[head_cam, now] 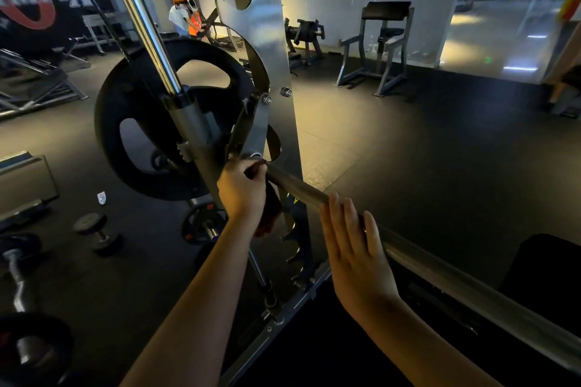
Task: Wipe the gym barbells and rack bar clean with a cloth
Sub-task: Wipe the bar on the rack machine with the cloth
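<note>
A small clear cup (101, 198) is standing on the floor (408, 151) out at 9 o'clock; what it is holding is too small to tell. The rack bar (298, 190) is running from the middle of the view down towards 4 o'clock, its far end meeting the rack upright (273, 56), which is rising towards 12 o'clock. A black weight plate (141, 122) is hanging beyond it at 9 to 10 o'clock, and a dumbbell (94, 229) is lying on the floor at 8 o'clock.

The left hand (242, 188), just off centre at 8 o'clock, is clenching a dark red cloth (270, 214) round the bar's far end, fingers curled over it, the loose part of the cloth dangling below the fist. The right hand (352, 245), at 5 o'clock, is lying released, fingers straight and together, resting flat against the near side of the bar and grasping nothing. Bare bar is showing between the two hands.
</note>
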